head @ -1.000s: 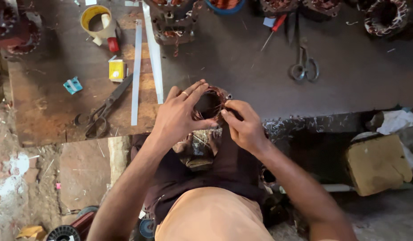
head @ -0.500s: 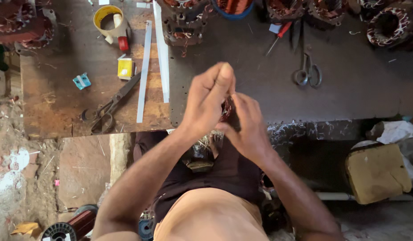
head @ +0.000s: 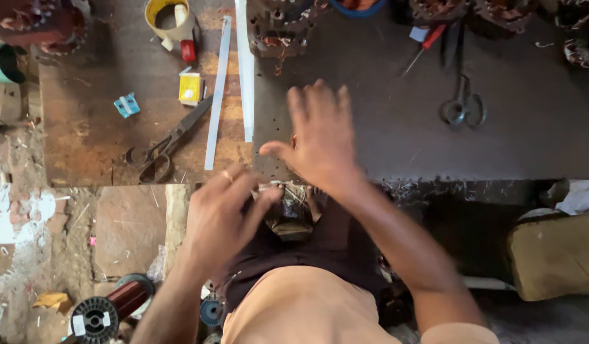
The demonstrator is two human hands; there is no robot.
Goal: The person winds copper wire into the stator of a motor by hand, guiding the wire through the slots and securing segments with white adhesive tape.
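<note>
My left hand [head: 221,213] pinches thin copper wire on the small round motor coil [head: 288,210] under my fingers. My right hand [head: 320,137] is spread wide above. The wire might snap if I tug.

Motor winding [head: 288,207] mostly hidden behind blurred left hand [head: 221,213].

A small yellow box [head: 191,88] with a white face lies on the wooden bench [head: 84,146], just left of the long pale strips. Farther left on the same bench lies a small light-blue packet [head: 127,105], tilted. On the floor at lower left, a black wire spool [head: 95,319] carries small white labels on its round end. Their print is too small to tell.
</note>
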